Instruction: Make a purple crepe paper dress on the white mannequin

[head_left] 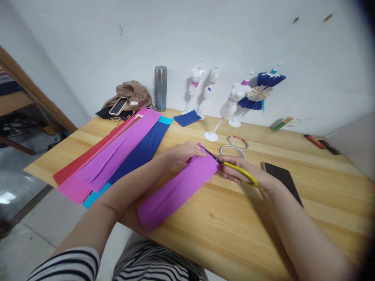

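A folded sheet of purple paper (178, 189) slants over the front of the wooden table. My left hand (189, 153) grips its far end between the fingers. With my right hand (234, 168) I hold yellow-handled scissors (241, 171), whose dark blades lie across the far edge of the purple paper, close to my left fingertips. How far the blades are parted is hard to make out. More crepe-like sheets lie to the left: a purple one (123, 150), a red one (93, 152) and a dark blue one (140, 150).
White mini mannequins (233, 99) stand along the wall, one dressed in a blue pleated piece (271, 80). Two tape rolls (233, 151), a black phone (283, 179), a thermos (161, 89), a brown cloth bag (133, 93) and a dark blue scrap (187, 118) are on the table (222, 234).
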The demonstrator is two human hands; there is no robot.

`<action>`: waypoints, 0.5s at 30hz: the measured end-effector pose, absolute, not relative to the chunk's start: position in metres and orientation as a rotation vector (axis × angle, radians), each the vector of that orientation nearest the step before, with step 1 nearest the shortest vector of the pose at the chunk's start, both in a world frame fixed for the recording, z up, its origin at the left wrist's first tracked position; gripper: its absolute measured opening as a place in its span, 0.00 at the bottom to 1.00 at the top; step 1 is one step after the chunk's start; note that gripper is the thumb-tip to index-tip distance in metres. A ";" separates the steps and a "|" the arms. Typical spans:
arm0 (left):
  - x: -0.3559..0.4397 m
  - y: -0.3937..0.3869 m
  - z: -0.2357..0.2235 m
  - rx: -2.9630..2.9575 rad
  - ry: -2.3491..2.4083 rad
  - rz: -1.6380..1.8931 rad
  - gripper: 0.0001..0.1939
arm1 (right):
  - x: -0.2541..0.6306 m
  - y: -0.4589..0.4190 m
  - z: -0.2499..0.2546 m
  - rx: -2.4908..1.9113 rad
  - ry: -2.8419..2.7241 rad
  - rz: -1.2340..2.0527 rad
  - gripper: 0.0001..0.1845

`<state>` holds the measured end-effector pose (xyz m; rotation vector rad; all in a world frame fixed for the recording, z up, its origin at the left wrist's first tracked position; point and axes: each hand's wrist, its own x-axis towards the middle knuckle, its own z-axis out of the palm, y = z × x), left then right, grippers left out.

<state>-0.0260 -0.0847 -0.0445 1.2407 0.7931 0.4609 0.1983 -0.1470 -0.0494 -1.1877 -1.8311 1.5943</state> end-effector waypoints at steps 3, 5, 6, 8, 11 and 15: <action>-0.026 -0.083 -0.048 1.257 0.743 0.459 0.14 | 0.197 -0.147 -0.047 -1.200 -1.797 1.600 0.28; -0.027 -0.082 -0.049 1.266 0.735 0.473 0.13 | 0.196 -0.147 -0.045 -1.199 -1.773 1.607 0.28; -0.027 -0.082 -0.050 1.271 0.731 0.479 0.12 | 0.196 -0.147 -0.045 -1.200 -1.772 1.607 0.28; -0.027 -0.082 -0.051 1.284 0.724 0.480 0.10 | 0.195 -0.147 -0.044 -1.212 -1.789 1.589 0.28; -0.027 -0.080 -0.052 1.309 0.727 0.481 0.11 | 0.195 -0.146 -0.045 -1.205 -1.823 1.561 0.27; -0.028 -0.080 -0.051 1.319 0.718 0.460 0.12 | 0.197 -0.144 -0.051 -1.213 -1.850 1.526 0.24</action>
